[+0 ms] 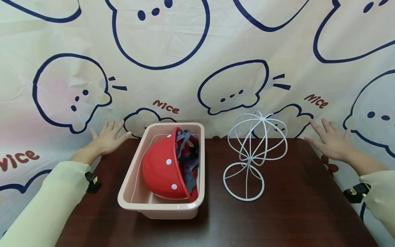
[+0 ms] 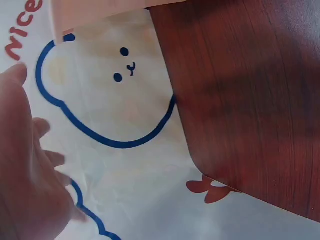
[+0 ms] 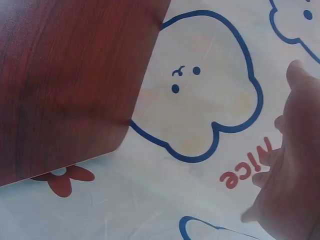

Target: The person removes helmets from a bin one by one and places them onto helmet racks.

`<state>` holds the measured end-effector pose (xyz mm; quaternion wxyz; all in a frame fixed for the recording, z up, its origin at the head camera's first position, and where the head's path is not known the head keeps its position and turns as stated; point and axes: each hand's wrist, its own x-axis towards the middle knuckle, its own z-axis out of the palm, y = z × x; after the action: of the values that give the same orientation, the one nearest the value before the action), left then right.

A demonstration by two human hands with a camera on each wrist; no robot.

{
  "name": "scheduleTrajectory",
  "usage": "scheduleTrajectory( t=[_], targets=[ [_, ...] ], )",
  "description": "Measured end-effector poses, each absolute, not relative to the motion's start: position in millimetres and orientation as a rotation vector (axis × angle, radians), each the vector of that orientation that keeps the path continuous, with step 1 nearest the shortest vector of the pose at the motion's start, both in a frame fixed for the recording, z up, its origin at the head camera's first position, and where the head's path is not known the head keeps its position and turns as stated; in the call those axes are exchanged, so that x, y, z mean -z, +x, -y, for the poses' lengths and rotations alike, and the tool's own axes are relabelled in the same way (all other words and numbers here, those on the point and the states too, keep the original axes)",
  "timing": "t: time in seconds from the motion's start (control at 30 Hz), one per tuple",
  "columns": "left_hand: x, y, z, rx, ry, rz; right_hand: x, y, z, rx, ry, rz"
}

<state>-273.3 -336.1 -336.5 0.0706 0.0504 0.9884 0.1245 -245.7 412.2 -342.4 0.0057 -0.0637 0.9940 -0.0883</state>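
Observation:
My left hand (image 1: pixel 108 140) is spread with straight fingers over the table's back left corner, holding nothing. Over the back right corner, my right hand (image 1: pixel 331 141) is spread in the same way, also without anything in it. Between them a pale pink plastic tub (image 1: pixel 129 192) stands left of the middle. Inside it a red helmet (image 1: pixel 160 168) with white dots lies on its side, its grey straps and dark lining facing right. To the right of the tub stands a white wire rack (image 1: pixel 250 159), with a round cage on top and a ring base.
The dark brown wooden table (image 1: pixel 293 206) has rounded back corners, visible in both wrist views. Behind and beside it hangs a pale cloth (image 1: pixel 182 89) printed with navy cartoon outlines and the word "Nice". A dark wrist camera (image 1: pixel 92 181) is strapped at the left cuff.

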Motion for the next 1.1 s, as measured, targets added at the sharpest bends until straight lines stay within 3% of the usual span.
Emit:
scheduleTrajectory(
  t=[0.4, 0.63, 1.1],
  targets=[
    [328, -229, 334, -1.035, 0.233, -2.557, 331, -191, -400, 0.572, -0.305, -2.972],
    [340, -207, 330, -1.354, 0.153, -2.241, 334, -157, -366, 0.687, -0.277, -2.802],
    [356, -195, 324, -1.548, 0.263, -1.993, 331, -122, -275, 1.299, -0.679, -2.199]
  ],
)
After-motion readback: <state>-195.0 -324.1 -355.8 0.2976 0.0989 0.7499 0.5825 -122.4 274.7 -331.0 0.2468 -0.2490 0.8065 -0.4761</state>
